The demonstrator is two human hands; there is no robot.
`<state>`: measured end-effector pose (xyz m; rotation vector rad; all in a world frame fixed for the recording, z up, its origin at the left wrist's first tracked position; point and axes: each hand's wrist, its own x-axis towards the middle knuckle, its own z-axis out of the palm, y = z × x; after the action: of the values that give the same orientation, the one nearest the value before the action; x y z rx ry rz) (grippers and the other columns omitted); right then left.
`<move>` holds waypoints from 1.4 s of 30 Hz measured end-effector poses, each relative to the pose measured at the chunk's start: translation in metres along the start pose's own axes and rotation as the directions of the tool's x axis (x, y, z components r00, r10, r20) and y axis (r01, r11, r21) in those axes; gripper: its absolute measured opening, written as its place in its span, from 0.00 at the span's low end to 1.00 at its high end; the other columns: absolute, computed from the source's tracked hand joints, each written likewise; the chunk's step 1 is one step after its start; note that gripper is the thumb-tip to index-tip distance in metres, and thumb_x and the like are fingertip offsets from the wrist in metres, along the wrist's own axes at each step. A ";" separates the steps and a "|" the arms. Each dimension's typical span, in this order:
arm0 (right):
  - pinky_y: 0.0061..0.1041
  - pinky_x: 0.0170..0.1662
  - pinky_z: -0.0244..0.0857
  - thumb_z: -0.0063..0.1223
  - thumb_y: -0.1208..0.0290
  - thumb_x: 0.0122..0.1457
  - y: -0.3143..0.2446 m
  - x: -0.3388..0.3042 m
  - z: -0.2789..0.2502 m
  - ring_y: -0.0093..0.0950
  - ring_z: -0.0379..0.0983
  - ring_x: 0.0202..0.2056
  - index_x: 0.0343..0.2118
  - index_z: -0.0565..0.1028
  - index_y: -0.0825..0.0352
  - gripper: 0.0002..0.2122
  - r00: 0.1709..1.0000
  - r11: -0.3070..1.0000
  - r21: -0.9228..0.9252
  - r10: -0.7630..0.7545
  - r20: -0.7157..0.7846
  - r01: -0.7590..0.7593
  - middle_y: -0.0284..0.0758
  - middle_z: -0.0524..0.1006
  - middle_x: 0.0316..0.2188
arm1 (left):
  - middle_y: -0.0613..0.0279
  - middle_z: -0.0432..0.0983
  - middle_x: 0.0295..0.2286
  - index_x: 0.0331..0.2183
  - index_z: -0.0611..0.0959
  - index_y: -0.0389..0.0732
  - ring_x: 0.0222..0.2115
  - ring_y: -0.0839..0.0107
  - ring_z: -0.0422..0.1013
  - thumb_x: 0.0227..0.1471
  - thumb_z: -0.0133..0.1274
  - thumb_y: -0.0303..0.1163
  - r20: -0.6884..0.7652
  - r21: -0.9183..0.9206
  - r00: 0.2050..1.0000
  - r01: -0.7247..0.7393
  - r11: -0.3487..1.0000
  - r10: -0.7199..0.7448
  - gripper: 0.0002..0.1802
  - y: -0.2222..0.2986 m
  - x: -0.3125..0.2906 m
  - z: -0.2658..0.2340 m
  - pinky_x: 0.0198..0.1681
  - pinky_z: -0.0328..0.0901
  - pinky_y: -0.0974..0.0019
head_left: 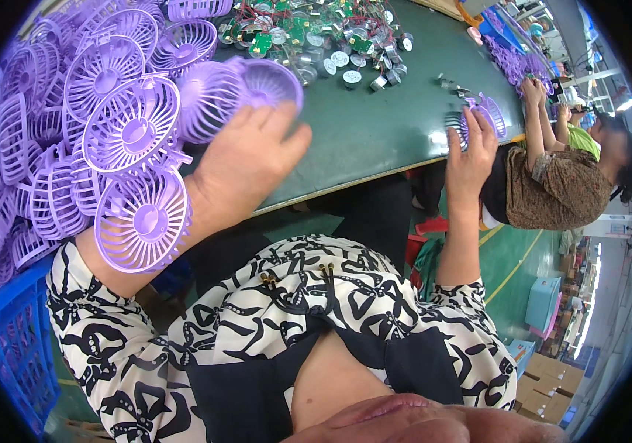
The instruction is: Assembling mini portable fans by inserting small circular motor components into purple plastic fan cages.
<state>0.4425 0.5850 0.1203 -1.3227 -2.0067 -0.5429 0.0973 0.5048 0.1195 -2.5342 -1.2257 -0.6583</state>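
My left hand (249, 159) is at the edge of a pile of purple fan guards (139, 133). Its fingers rest on the near rim of a purple fan guard (275, 80), which is blurred along with the hand, while the thumb sticks out to the right. A slatted purple guard (212, 100) beside it is blurred too. Another guard (146, 219) lies over my left forearm. Toward the table's right end, my right hand (471, 151) has its fingers closed on the near side of a purple fan guard (489, 117).
Small motors with green circuit boards and wires (323, 40) lie heaped at the far side of the green table (382, 122). Some loose metal bits (454, 85) lie near my right hand. A blue crate (17, 347) stands at lower left. A co-worker (567, 181) handles purple parts (515, 63) at right.
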 end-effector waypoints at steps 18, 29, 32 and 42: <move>0.36 0.44 0.69 0.57 0.76 0.53 -0.066 0.096 0.083 0.39 0.72 0.42 0.40 0.78 0.63 0.10 0.957 0.953 0.131 -0.283 0.059 0.274 0.37 0.76 0.41 | 0.55 0.76 0.39 0.47 0.78 0.39 0.41 0.58 0.74 0.46 0.53 0.23 -0.086 -0.572 0.990 -0.139 0.808 0.110 0.22 0.010 0.003 0.005 0.42 0.71 0.62; 0.22 0.38 0.70 0.58 0.73 0.60 -0.035 0.106 0.093 0.21 0.75 0.32 0.31 0.74 0.69 0.06 0.907 0.362 0.932 0.394 -0.149 -0.004 0.34 0.79 0.29 | 0.51 0.69 0.50 0.48 0.77 0.41 0.58 0.49 0.61 0.40 0.55 0.20 0.020 -0.187 0.999 0.034 0.982 -0.031 0.28 0.012 0.002 0.004 0.58 0.56 0.42; 0.25 0.39 0.71 0.55 0.74 0.62 -0.032 0.095 0.077 0.24 0.76 0.31 0.34 0.72 0.70 0.05 0.863 0.264 0.964 0.490 -0.124 -0.011 0.35 0.78 0.28 | 0.50 0.67 0.51 0.49 0.75 0.41 0.59 0.46 0.58 0.40 0.56 0.19 0.065 -0.207 0.991 0.129 0.970 -0.118 0.29 0.004 0.003 0.015 0.58 0.55 0.41; 0.33 0.31 0.67 0.56 0.71 0.57 -0.110 0.051 0.048 0.41 0.75 0.27 0.33 0.76 0.68 0.06 0.955 0.764 0.632 -0.074 0.286 -0.130 0.42 0.77 0.26 | 0.57 0.76 0.36 0.42 0.80 0.38 0.31 0.60 0.74 0.41 0.59 0.23 -0.042 -0.454 0.984 -0.172 0.874 0.171 0.20 0.015 0.003 0.000 0.32 0.70 0.61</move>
<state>0.3135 0.6044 0.1258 -1.0203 -2.1164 0.3879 0.1107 0.4978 0.1209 -2.9744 -0.9070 -1.0040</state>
